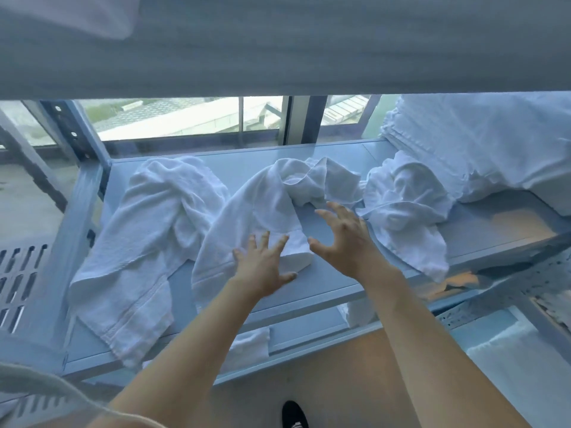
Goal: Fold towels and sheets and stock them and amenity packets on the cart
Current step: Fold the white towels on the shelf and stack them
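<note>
**Middle towel next for folding**

Middle towel (265, 211) lies crumpled on the grey shelf (333, 273), running from its bunched far end near the shelf's back edge down to a flatter end at the front edge. Left hand (262, 267) rests on that near end, fingers spread and flat, gripping nothing. Right hand (346, 239) hovers just beside the towel over bare shelf, fingers splayed and curled, holding nothing.

Left towel (145, 242) drapes toward the shelf's left front corner, its hem hanging over the front edge. Right towel (404, 208) sits wadded toward the right, one tail reaching the front edge. A stack of folded white linen (482, 149) fills the right back corner. More white cloth shows on the lower shelf (309, 332), detail unclear.

Judgement: step in hand is flattening the middle towel before the first fold. To do it well, pin the near end with the left palm, take the bunched far end with the right and draw it out straight, clear of both neighbours. Square the hems before doubling. Watch the left towel's overhang; a brushing elbow could drag it off.
</note>
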